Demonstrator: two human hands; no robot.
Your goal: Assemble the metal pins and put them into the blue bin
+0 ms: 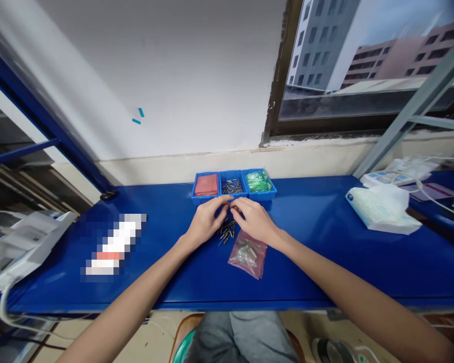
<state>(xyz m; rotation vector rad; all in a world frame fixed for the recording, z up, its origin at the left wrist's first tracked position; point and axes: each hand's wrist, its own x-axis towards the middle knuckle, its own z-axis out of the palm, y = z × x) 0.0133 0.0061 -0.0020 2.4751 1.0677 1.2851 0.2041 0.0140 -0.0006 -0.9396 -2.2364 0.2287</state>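
Note:
My left hand (208, 220) and my right hand (254, 220) meet at the fingertips above the blue table, just in front of three blue bins. Both are pinched closed, and whatever lies between the fingertips is too small to make out. Below them is a loose pile of thin metal pieces (227, 232). A pink plastic bag (248, 256) with small items inside lies beneath my right wrist. The left bin holds pink bags (206, 185), the middle one metal pieces (232, 187), the right one green packets (258, 181).
A tissue pack (382, 207) sits on the right of the blue table (306, 227), near white cables and a power strip (393, 174). A pixelated item (117, 244) and white devices (30, 237) are at the left. Wall and window stand behind.

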